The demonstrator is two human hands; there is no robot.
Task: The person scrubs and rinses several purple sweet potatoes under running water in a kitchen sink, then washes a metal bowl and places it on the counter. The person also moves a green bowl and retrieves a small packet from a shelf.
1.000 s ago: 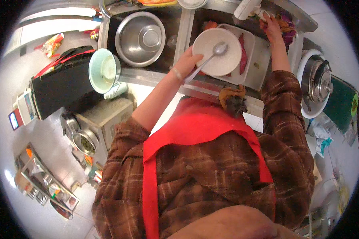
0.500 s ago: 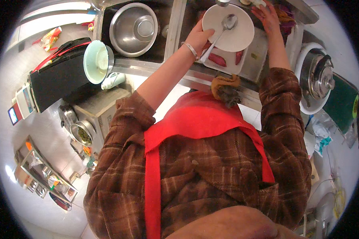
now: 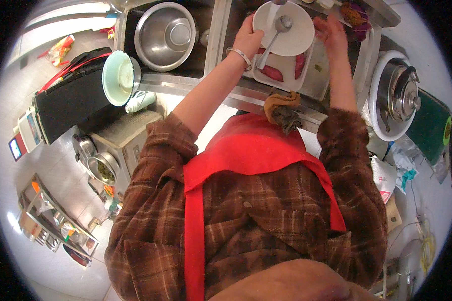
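Note:
My left hand (image 3: 248, 37) grips the left rim of a white bowl (image 3: 301, 37), thumb on the edge, in the right basin of the sink. A metal spoon (image 3: 273, 44) lies in the bowl, its handle sticking out over the near rim. From the tap (image 3: 278, 2) at the top edge, a whitish stream of water (image 3: 272, 16) falls into the bowl. Just right of the bowl is my right hand (image 3: 331, 34), fingers loosely bent and apart, with nothing seen in it. Below the bowl, a white tray (image 3: 286, 84) holds reddish, elongated pieces (image 3: 271, 73).
A steel basin (image 3: 158, 50) sits in the left sink compartment. A brown-grey cloth (image 3: 285, 111) hangs over the front edge. To the right stands a white basin (image 3: 381, 125) with a lidded pot (image 3: 402, 98); to the left, a pale green basin (image 3: 116, 78).
Water now runs from the tap into the bowl. My right hand has come down from beside the tap to the bowl's right. The bowl has shifted slightly up and left.

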